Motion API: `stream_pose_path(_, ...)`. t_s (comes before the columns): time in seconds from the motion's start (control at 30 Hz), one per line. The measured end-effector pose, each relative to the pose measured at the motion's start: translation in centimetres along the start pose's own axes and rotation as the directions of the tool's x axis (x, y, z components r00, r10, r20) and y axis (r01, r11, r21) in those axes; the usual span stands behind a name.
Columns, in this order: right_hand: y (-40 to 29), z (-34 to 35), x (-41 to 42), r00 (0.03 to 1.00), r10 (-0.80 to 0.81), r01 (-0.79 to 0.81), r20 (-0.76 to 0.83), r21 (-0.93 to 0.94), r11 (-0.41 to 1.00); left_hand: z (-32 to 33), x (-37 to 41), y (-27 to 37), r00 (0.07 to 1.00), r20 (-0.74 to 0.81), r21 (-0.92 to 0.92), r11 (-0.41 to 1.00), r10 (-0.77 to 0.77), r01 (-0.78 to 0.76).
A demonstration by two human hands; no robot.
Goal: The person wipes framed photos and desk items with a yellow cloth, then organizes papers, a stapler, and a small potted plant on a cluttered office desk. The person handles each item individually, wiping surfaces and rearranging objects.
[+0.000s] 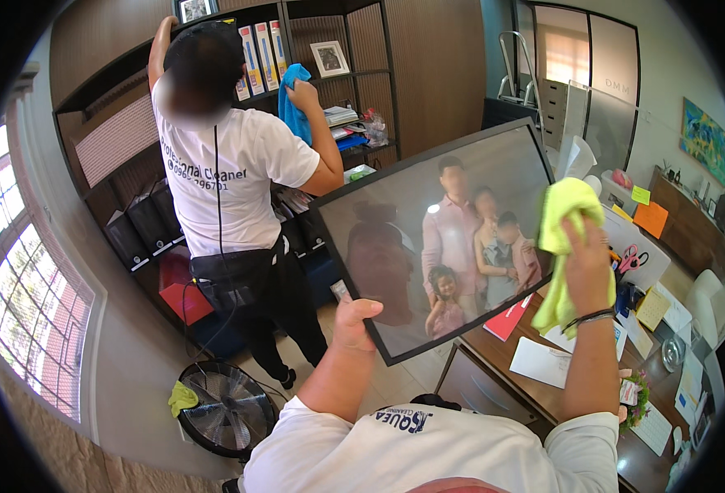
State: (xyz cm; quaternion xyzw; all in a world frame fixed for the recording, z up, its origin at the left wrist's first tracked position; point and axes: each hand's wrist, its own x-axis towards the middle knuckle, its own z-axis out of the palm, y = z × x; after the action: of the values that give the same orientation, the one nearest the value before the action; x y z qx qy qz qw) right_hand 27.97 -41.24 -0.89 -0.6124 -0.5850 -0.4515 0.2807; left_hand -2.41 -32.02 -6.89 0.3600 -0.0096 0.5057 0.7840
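Note:
A large framed photograph (455,246) with a thin black frame is held up, tilted, in front of my chest. My left hand (357,317) grips its lower left edge, thumb over the front and the fingers hidden behind. At the right edge of the frame, my right hand (584,265) holds a yellow-green cloth (562,215), which is bunched over the frame's side and hangs down below the hand. The photograph shows several people, and its glossy front carries reflections.
A co-worker (239,185) stands close at the left, holding a blue cloth (294,105) at a black shelving unit (337,77). A floor fan (227,407) with another cloth stands lower left. At right is a wooden desk (532,333) with papers, scissors (632,259) and a keyboard (652,429).

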Motion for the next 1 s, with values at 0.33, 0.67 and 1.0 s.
stream_pose_path(0.33, 1.8, -0.1, -6.1, 0.786, 0.232, -0.463, 0.573, 0.794, -0.395, -1.7, 0.9, -0.1, 0.988, 0.152, -0.062, 0.997, -0.038, 0.048)
stream_pose_path(0.67, 1.4, 3.4, -7.3, 0.597, 0.172, -0.413, 0.784, 0.484, -0.772, 0.5, -1.3, -1.8, 0.987, 0.095, 0.284, 0.947, 0.131, -0.153)
stream_pose_path(1.0, 1.5, 11.3, -6.5, 0.436, 0.338, -0.366, 0.834, 0.508, -0.78, 1.2, -2.8, -3.1, 0.62, 0.756, 0.627, 0.504, -0.209, -0.595)
